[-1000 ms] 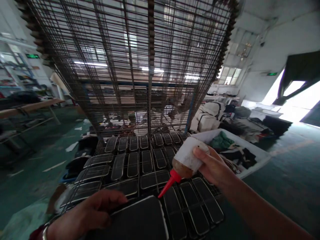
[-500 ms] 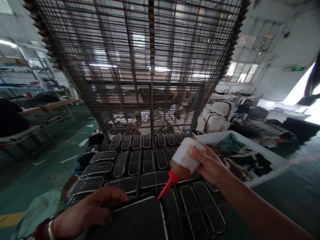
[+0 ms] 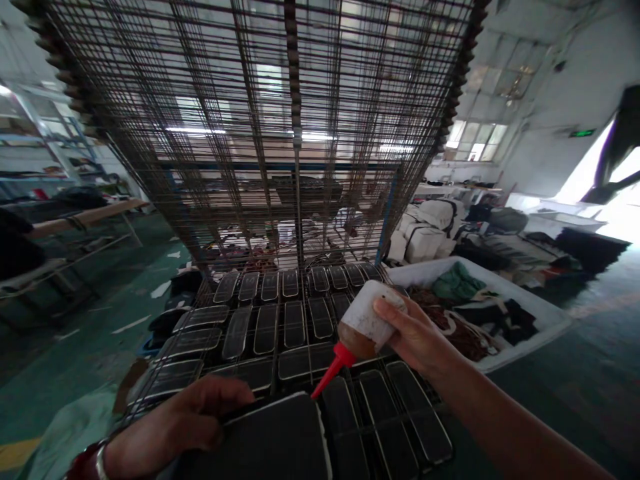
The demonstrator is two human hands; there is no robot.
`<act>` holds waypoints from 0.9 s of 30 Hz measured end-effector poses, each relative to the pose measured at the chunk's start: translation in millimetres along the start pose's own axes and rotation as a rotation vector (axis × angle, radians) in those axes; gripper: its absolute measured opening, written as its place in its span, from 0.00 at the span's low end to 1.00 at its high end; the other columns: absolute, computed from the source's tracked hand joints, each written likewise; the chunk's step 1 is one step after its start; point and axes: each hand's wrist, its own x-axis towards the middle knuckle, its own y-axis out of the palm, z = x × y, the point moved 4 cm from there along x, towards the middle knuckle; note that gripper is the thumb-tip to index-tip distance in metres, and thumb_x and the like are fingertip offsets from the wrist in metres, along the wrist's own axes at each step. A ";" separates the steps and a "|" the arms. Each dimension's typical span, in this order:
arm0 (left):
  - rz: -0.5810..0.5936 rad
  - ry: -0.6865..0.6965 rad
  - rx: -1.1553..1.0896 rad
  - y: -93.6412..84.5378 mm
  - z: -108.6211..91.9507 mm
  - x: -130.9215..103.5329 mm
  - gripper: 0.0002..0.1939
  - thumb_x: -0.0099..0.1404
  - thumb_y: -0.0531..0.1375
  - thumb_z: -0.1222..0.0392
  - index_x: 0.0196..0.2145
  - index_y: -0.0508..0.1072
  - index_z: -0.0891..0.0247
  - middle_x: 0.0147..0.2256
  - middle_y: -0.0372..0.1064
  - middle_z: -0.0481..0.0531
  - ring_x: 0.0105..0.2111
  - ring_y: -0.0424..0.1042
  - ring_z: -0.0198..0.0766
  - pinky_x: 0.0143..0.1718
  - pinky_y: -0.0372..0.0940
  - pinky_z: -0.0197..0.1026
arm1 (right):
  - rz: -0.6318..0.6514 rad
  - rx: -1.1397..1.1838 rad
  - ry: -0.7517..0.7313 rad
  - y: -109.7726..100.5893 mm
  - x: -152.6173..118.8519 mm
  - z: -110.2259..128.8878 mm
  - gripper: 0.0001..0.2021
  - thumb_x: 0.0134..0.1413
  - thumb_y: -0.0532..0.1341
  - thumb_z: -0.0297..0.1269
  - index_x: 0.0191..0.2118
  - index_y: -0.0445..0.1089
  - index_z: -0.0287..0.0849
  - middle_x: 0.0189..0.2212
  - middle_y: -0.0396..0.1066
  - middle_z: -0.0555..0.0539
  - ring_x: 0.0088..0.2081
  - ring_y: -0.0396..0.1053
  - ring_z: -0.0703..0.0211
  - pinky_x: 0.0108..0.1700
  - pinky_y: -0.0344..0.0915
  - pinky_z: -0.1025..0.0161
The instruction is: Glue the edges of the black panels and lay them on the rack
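My right hand (image 3: 413,330) grips a white squeeze bottle (image 3: 369,320) tilted downward, with brownish liquid near its neck. Its red nozzle (image 3: 330,373) points at the corner of a black rectangular panel (image 3: 270,440), at or just above the edge. A whitish line runs along the panel's top and right edges. My left hand (image 3: 185,420) is closed on the panel's left side, fingers behind it and thumb in front. Beneath lies a wire rack (image 3: 309,337) with rows of similar black panels (image 3: 295,323), each with a pale outline.
A raised wire mesh frame (image 3: 295,100) stands behind the rack. To the right is a white bin (image 3: 540,333) holding cloth and cords, with white bundles (image 3: 425,230) beyond. At left are a worktable (image 3: 85,217) and a pale green sheet (image 3: 75,423) on the floor.
The camera view has shifted slightly. Both hands keep their grip, and the nozzle stays at the panel's upper right corner with little visible movement.
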 end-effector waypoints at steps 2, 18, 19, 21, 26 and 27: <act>-0.068 -0.002 -0.037 -4.0 0.8 -1.1 0.19 0.45 0.60 0.69 0.36 0.80 0.57 0.37 0.80 0.46 0.36 0.75 0.41 0.34 0.67 0.36 | -0.008 0.000 0.010 -1.8 -1.6 -2.3 0.15 0.48 0.74 0.45 0.35 0.75 0.41 0.26 0.67 0.50 0.28 0.63 0.59 0.27 0.62 0.68; 0.017 0.111 -0.085 -8.8 2.7 3.3 0.16 0.48 0.60 0.65 0.37 0.79 0.61 0.35 0.80 0.51 0.35 0.76 0.45 0.35 0.68 0.40 | -0.073 0.023 0.030 -4.2 -23.7 -7.2 0.14 0.47 0.75 0.44 0.33 0.75 0.40 0.25 0.66 0.50 0.27 0.62 0.61 0.27 0.63 0.69; -0.001 0.122 -0.111 -9.7 4.4 3.6 0.17 0.48 0.60 0.65 0.37 0.79 0.61 0.35 0.80 0.51 0.36 0.77 0.46 0.35 0.68 0.41 | -0.080 0.027 0.027 -4.8 -24.3 -7.4 0.14 0.47 0.76 0.43 0.33 0.75 0.41 0.25 0.66 0.50 0.27 0.62 0.61 0.27 0.63 0.69; -0.036 0.146 -0.172 -11.7 9.0 4.4 0.17 0.48 0.61 0.65 0.38 0.79 0.61 0.36 0.80 0.52 0.36 0.77 0.47 0.36 0.69 0.43 | -0.100 0.035 0.019 -6.5 -24.4 -8.2 0.14 0.47 0.75 0.43 0.34 0.76 0.41 0.26 0.67 0.49 0.28 0.63 0.60 0.28 0.64 0.69; -0.176 0.153 -0.420 -15.2 24.8 6.2 0.18 0.50 0.63 0.68 0.40 0.78 0.59 0.40 0.80 0.51 0.38 0.78 0.48 0.40 0.70 0.46 | -0.171 0.057 -0.018 -13.6 -20.6 -13.1 0.13 0.49 0.75 0.43 0.36 0.76 0.42 0.28 0.69 0.48 0.29 0.65 0.59 0.28 0.67 0.69; -0.188 0.154 -0.457 -14.0 27.0 6.9 0.18 0.50 0.63 0.69 0.40 0.78 0.58 0.40 0.80 0.51 0.38 0.78 0.48 0.40 0.70 0.47 | -0.190 0.062 -0.029 -15.2 -19.4 -14.3 0.13 0.49 0.75 0.43 0.36 0.76 0.41 0.27 0.69 0.48 0.28 0.65 0.59 0.27 0.67 0.68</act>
